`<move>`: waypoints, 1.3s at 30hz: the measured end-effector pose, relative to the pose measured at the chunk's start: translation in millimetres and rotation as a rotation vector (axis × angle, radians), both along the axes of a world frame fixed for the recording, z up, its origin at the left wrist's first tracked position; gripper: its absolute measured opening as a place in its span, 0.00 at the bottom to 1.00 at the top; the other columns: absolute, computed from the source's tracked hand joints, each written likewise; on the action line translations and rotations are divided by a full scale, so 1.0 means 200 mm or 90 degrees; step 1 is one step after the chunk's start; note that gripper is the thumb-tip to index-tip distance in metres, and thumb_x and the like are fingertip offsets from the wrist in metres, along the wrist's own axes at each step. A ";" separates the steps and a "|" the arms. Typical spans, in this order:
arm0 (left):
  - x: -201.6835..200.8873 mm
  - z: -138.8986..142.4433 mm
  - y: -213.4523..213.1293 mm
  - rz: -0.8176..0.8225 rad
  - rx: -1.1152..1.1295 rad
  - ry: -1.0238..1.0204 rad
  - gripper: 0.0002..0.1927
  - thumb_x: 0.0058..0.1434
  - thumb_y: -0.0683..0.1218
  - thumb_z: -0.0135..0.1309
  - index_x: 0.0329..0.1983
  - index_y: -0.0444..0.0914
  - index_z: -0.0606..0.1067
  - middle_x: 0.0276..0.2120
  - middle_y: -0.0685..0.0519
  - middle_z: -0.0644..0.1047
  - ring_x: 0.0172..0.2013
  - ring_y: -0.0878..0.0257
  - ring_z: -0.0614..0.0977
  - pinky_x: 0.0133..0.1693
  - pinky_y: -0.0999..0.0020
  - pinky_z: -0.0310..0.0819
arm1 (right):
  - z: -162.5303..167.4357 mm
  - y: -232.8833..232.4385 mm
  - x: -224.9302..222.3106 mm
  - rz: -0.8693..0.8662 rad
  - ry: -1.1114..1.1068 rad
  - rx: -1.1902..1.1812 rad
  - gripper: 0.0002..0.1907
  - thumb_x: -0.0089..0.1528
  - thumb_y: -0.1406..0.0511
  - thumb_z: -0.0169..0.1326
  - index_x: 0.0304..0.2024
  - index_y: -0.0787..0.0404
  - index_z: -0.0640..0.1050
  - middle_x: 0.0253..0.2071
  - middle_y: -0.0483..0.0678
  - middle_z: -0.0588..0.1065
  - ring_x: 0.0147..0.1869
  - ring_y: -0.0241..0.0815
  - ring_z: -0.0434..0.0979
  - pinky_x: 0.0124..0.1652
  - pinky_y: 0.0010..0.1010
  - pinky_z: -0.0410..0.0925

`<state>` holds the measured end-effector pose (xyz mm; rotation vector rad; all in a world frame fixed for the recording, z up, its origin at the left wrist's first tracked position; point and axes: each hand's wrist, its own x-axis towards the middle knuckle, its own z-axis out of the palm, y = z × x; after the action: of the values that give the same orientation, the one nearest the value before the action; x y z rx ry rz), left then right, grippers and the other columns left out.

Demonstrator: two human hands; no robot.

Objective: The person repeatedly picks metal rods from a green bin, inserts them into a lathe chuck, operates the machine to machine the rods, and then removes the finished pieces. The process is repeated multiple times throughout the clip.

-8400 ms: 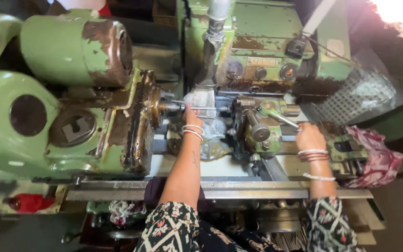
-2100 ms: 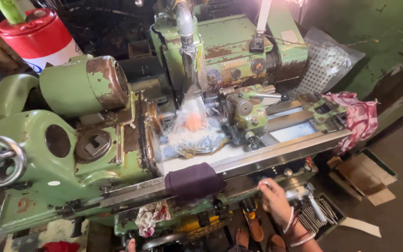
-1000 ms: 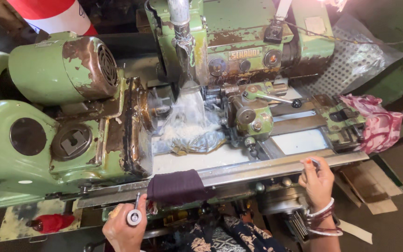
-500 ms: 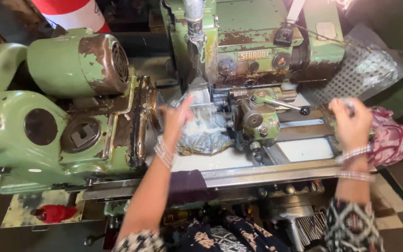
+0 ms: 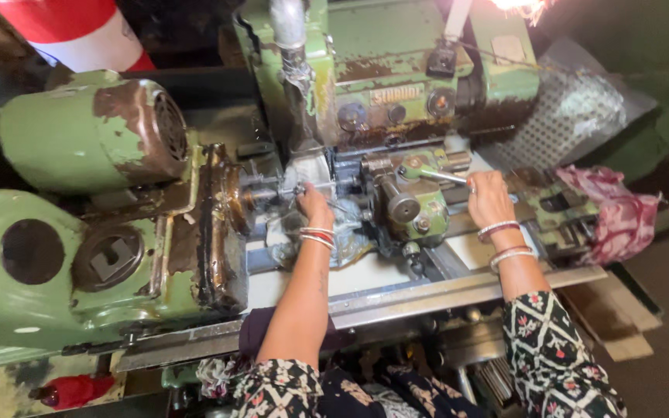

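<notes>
At the green lathe, left hand pinched a small workpiece beside the chuck; right hand closed on the lever. Risk judged: bangles could snag if spindle turned.

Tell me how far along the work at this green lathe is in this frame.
Already in place: both hands are on the green lathe. In hand: the left hand reaches into the gap beside the spindle, fingers at a small metal part too hidden to identify; the right hand rests at the end of the metal lever. Nothing shows a finished piece, so completion cannot be judged.
</notes>
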<state>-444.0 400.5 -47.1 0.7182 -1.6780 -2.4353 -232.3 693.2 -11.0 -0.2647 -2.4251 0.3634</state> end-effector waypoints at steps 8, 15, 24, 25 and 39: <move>-0.07 -0.10 0.02 0.013 0.082 0.020 0.17 0.70 0.52 0.49 0.40 0.31 0.72 0.31 0.50 0.71 0.28 0.60 0.72 0.32 0.59 0.68 | -0.02 -0.02 0.00 -0.104 -0.102 -0.117 0.08 0.71 0.63 0.46 0.50 0.58 0.73 0.48 0.67 0.69 0.45 0.74 0.73 0.44 0.60 0.67; -0.11 -0.14 0.02 0.042 0.096 0.048 0.19 0.68 0.51 0.50 0.47 0.28 0.74 0.43 0.47 0.77 0.41 0.60 0.75 0.47 0.61 0.69 | -0.03 -0.03 -0.01 -0.105 -0.100 -0.110 0.08 0.69 0.66 0.46 0.49 0.56 0.73 0.47 0.66 0.69 0.46 0.73 0.74 0.44 0.59 0.69; -0.10 -0.10 0.00 0.036 0.067 -0.002 0.22 0.68 0.52 0.49 0.50 0.27 0.74 0.48 0.44 0.78 0.45 0.57 0.77 0.49 0.59 0.70 | -0.02 -0.04 -0.01 -0.126 -0.116 -0.123 0.07 0.70 0.64 0.47 0.49 0.56 0.74 0.48 0.65 0.70 0.45 0.72 0.74 0.44 0.58 0.69; -0.10 -0.09 0.00 0.044 0.066 0.015 0.22 0.68 0.52 0.49 0.50 0.27 0.74 0.48 0.44 0.78 0.44 0.57 0.77 0.49 0.60 0.70 | -0.02 -0.04 -0.01 -0.124 -0.116 -0.120 0.07 0.69 0.64 0.47 0.49 0.56 0.74 0.48 0.65 0.70 0.45 0.72 0.74 0.44 0.58 0.69; -0.08 -0.07 -0.03 0.049 0.067 0.057 0.19 0.68 0.50 0.50 0.51 0.30 0.75 0.51 0.46 0.78 0.48 0.58 0.77 0.51 0.61 0.69 | -0.08 0.00 -0.03 -0.114 -0.124 -0.106 0.10 0.66 0.68 0.48 0.50 0.56 0.74 0.48 0.65 0.70 0.47 0.72 0.74 0.45 0.58 0.68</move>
<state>-459.4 394.8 -60.3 0.6626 -1.4728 -2.4781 -238.0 692.4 -27.0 -0.6116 -2.5386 0.4775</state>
